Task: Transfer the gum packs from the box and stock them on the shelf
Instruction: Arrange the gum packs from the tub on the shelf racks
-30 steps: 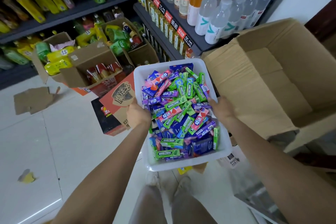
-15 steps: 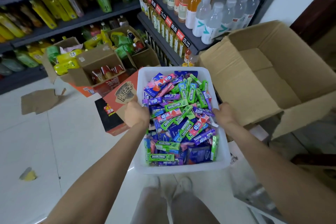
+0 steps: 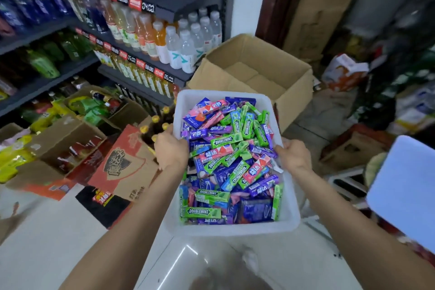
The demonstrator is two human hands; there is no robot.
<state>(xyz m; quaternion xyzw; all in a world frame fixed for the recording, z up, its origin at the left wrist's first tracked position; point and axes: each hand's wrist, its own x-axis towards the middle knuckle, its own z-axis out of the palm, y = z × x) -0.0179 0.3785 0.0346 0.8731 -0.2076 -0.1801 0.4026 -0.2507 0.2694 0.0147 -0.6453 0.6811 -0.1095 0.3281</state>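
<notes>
I carry a white plastic box (image 3: pixel 231 228) in front of me, heaped with several gum packs (image 3: pixel 229 160) in green, purple, pink and blue wrappers. My left hand (image 3: pixel 170 149) grips the box's left rim, fingers curled over the edge. My right hand (image 3: pixel 293 156) grips the right rim the same way. Dark shelves (image 3: pixel 146 54) with drink bottles and price tags stand at the left and back.
An open brown cardboard carton (image 3: pixel 292 91) sits on the floor just behind the box. Opened cartons of snacks and bottles (image 3: pixel 70 139) crowd the floor at the left. Stacked cartons and goods (image 3: pixel 348 70) fill the right side, with a pale blue panel (image 3: pixel 404 193) near my right arm.
The box has risen and the view has swung right and up: the brown carton now lies behind the box, and the cluttered right side has come into sight. Both hands keep their grip.
</notes>
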